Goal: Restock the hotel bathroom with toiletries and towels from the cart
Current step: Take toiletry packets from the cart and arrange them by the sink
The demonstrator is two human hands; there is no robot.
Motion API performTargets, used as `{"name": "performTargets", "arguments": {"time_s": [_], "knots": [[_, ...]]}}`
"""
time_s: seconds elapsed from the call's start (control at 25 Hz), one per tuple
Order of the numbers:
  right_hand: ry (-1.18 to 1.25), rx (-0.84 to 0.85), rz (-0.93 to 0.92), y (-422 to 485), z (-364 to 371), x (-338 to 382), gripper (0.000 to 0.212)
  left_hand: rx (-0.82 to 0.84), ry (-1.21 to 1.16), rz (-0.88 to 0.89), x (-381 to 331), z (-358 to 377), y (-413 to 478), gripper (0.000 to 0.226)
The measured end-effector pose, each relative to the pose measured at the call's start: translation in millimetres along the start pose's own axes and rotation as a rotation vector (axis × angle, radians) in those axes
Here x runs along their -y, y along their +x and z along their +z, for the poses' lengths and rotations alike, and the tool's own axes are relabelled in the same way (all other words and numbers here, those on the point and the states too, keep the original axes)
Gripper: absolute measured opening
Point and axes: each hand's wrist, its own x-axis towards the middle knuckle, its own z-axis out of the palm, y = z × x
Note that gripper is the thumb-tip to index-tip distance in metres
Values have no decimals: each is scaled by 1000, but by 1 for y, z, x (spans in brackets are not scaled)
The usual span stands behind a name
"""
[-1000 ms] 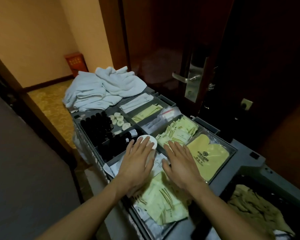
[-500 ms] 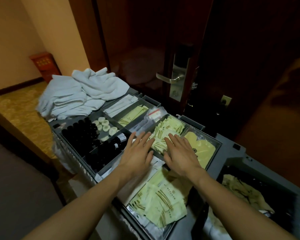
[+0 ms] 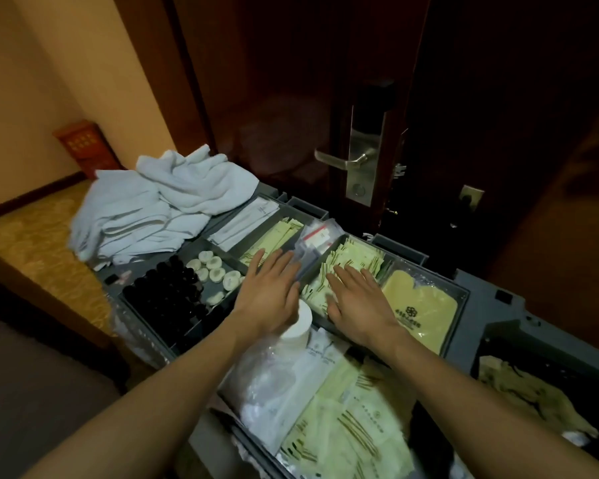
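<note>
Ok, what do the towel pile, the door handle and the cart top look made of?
Towel pile: soft white terry cloth, matte, judging by its limp, rumpled folds. Door handle: brushed silvery metal, with a dull sheen. Cart top: probably grey moulded plastic, matte, with rounded edges and thin rigid divider walls.

- Yellow pouch (image 3: 426, 312) in the cart tray: a dark flower-shaped emblem with two lines of small characters under it, too blurred to read.
- Pale green sachets (image 3: 357, 440): dark stripes, a tiny emblem and a line of print, illegible.
- White packets (image 3: 320, 350): a faint emblem, unreadable.
- Clear bag (image 3: 320, 235): a red-and-white label, print too small.
- Red box (image 3: 83, 146) by the wall: rows of gold marks, unreadable.
</note>
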Motion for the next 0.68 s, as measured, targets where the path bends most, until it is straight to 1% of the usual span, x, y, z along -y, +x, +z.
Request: {"name": "performTargets", "arguments": {"time_s": [0.16,0.24,0.28,0.36,0.4,0.56,0.64,0.68], "knots": [[-4,8,72,42,15,6,55,5,-27,82,39,30,40,51],[-19,38,115,59,23,3,55,48,-27,132,57,46,59,48],[-22,55,139,64,26,0,55,76,2,190,63,53,68,50],[-24,93,182,72,34,-5,55,160,74,316,71,64,83,61],[-25,104,202,76,38,-8,55,204,96,345,72,70,92,65],[-42,143,270,84,50,-12,52,285,133,349,71,93,111,60],[-35,154,309,86,53,-12,51,294,87,335,70,102,112,61],[-27,153,329,87,54,-13,51,288,44,320,69,104,114,55]]}}
